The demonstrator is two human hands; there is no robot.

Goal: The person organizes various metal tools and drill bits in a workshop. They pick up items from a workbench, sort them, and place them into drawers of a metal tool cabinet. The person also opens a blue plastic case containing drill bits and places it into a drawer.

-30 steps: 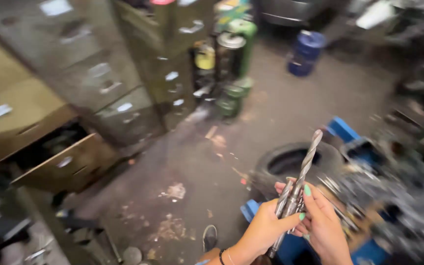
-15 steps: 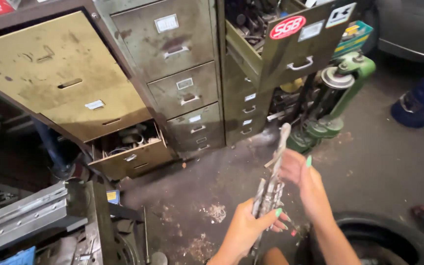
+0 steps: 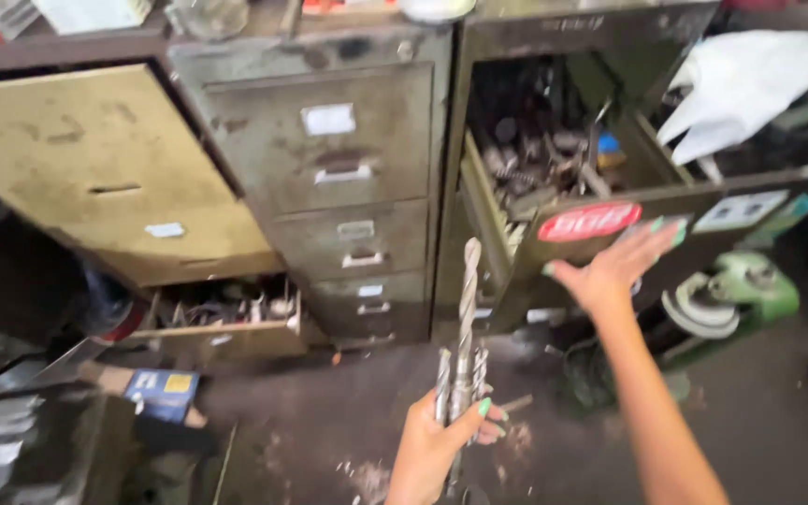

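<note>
Near the bottom middle of the view, the person's left hand (image 3: 437,449) is clenched around a bundle of drill bits (image 3: 460,369), held upright; the longest bit, with a spiral flute, stands well above the shorter ones and the fingers (image 3: 483,409) wrap across the shanks. Farther off and to the right, the right hand (image 3: 614,262) is spread wide with its fingers released, holding nothing, close in front of the tilted front panel of an open drawer (image 3: 666,201). That drawer, in the right-hand metal filing cabinet (image 3: 554,37), is full of metal parts and tools, and a white cloth (image 3: 750,84) lies over its right side. To the left stands a grey cabinet (image 3: 329,112) with shut drawers, and low at the far left another open drawer (image 3: 222,327) shows more tools. A green machine (image 3: 736,290) sits on the floor at right.
</note>
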